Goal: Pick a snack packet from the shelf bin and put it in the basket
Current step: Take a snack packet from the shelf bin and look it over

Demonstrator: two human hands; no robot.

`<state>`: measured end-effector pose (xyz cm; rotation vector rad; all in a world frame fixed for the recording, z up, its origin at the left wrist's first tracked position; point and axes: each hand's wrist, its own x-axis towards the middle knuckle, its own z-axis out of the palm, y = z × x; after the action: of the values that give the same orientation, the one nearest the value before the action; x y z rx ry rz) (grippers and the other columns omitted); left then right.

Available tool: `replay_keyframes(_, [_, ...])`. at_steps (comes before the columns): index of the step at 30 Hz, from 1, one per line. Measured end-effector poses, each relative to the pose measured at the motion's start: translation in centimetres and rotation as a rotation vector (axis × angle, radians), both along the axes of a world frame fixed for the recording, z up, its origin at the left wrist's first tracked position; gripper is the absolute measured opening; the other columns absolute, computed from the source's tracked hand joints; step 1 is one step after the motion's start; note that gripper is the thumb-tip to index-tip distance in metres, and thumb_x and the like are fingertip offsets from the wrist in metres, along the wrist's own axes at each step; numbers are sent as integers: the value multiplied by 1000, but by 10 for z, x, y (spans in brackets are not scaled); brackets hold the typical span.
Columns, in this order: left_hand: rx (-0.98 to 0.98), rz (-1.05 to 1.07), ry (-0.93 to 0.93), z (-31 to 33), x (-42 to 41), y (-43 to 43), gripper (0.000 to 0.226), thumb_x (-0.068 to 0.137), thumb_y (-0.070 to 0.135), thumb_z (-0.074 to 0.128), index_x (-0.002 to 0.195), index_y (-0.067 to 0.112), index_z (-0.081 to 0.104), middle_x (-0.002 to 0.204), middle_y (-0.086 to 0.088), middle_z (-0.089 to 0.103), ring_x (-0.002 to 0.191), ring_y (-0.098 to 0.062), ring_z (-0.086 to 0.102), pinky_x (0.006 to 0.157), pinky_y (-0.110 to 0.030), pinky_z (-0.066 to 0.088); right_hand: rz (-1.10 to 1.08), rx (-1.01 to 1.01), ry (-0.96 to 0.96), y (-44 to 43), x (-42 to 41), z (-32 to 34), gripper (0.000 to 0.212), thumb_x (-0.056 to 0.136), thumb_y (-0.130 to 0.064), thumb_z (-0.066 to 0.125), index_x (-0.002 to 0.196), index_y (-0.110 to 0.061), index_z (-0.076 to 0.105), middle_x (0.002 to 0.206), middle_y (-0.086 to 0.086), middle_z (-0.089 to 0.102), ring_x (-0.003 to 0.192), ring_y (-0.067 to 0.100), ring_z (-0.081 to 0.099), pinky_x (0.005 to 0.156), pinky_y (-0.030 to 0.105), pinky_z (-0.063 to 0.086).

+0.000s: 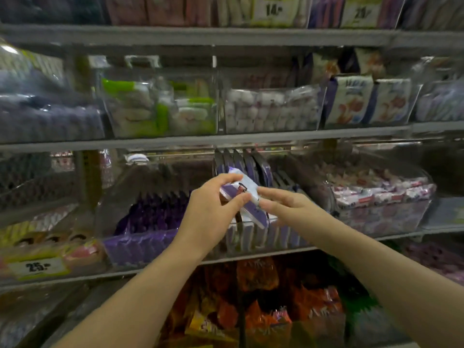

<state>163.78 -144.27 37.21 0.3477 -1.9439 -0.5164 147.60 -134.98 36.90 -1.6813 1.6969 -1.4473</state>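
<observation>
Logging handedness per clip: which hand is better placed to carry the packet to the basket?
Probably the left hand: its thumb and fingers curl round the snack packet, while the right hand only pinches the packet's end. No basket is in view, so its side is unknown.

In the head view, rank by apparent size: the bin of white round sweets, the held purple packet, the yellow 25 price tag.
1. bin of white round sweets
2-3. purple packet and yellow price tag: alike, packet nearer, so unranked.

The left hand (211, 209) and right hand (285, 204), both bare, each on a slender forearm (140, 292) uncovered down to the frame's lower edge.
</observation>
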Motion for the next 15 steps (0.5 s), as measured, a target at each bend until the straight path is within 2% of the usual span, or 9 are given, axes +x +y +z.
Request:
replay_keyframes(1, [-17,9,-20,9,-5,-6,32,85,29,73,115,28,65,91,25,63,80,17,58,71,1,38,19,23,56,-2,-3,5,66,81,-55,62,141,-37,42,117,-30,53,97,-17,57,76,10,50])
replay_keyframes(3, [-14,18,-59,25,-16,-18,24,85,30,72,108,32,66,91,21,65,82,12,60,70,-1,39,-15,27,196,-8,-9,12,72,80,-55,66,144,-36,38,126,-26,53,103,-13,57,81,11,48])
replay_keyframes(5, [4,11,-82,38,-27,-28,17,86,28,72,102,31,66,83,15,67,71,8,61,62,-5,42,-52,12,251,-14,-14,17,67,84,-49,65,144,-32,40,123,-19,60,103,-6,60,84,14,49])
replay_keyframes(8, [-22,21,-168,50,-43,-40,12,86,28,70,96,31,63,74,17,62,59,13,56,53,-5,39,-86,57,285,-21,-20,21,59,88,-48,61,141,-29,43,119,-7,65,102,4,62,89,25,51])
replay_keyframes(11, [-39,43,-257,53,-54,-49,13,87,34,68,98,35,61,80,19,60,66,14,55,55,-4,40,-104,89,301,-28,-23,21,52,91,-46,58,138,-28,47,111,-10,67,96,1,63,86,24,52])
replay_keyframes(15, [-20,41,-273,53,-63,-58,16,89,35,66,101,38,57,88,21,60,73,10,56,57,-1,40,-161,87,285,-35,-28,19,59,91,-48,57,142,-26,41,122,-6,64,107,7,61,97,32,50])
